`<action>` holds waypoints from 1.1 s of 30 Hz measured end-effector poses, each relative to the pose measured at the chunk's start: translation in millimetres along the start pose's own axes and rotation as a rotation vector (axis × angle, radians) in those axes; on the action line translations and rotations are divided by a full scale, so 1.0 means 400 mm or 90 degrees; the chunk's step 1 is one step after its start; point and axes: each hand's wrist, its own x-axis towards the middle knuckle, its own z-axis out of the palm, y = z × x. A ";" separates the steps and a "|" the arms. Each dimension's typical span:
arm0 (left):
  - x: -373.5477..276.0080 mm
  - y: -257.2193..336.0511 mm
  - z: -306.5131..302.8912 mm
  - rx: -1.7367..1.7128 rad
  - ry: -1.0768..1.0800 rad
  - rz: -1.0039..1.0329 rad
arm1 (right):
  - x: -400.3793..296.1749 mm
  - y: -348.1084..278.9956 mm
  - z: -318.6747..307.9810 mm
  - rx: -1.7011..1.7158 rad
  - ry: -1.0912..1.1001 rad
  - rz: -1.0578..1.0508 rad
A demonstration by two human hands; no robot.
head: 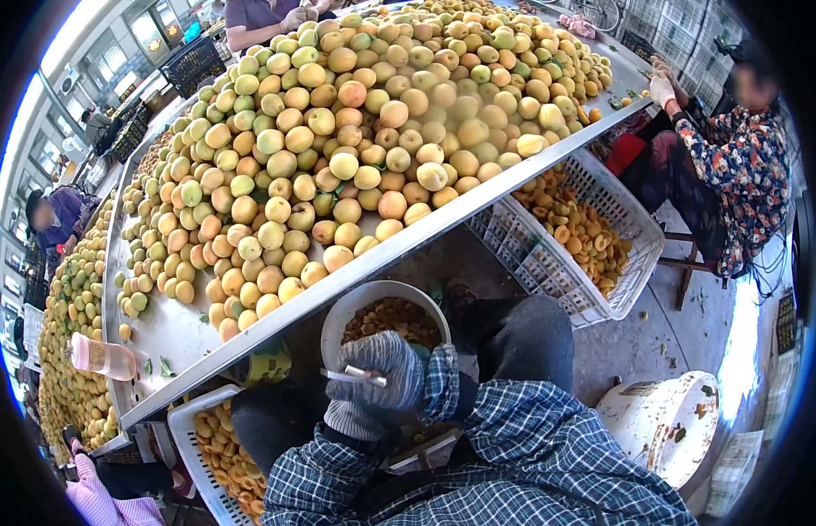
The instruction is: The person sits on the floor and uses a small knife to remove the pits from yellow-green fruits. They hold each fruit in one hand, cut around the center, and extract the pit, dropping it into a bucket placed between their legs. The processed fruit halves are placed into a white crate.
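My right hand (389, 365), in a grey knitted glove, is closed around a small metal tool (365, 376) with a thin, shiny end; its exact kind is unclear. My left hand (354, 415), gloved alike, is just below and against it. Its fingers are largely hidden, so I cannot tell whether it holds anything. Both hands are over my lap, at the near side of a white round bucket (330, 329) that contains brown apricot pits (389, 317). Beyond the bucket, a large heap of whole apricots (342, 164) covers much of a metal-edged table (276, 315).
White plastic crates of apricot halves stand right (635, 289) and left (184, 421) of my knees. A stained white bucket (690, 421) is at right. A pink-lidded bottle (105, 358) is on the table. A seated person (743, 164) works at right; others sit around.
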 end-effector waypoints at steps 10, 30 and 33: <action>0.001 0.081 -0.010 0.308 0.139 0.171 | 0.005 0.007 -0.090 0.252 0.193 0.212; -0.034 0.092 0.095 0.306 0.289 0.207 | -0.033 0.090 -0.024 0.078 -0.034 0.303; -0.046 0.117 0.148 0.209 0.360 0.151 | -0.034 0.037 -0.035 0.164 0.029 0.389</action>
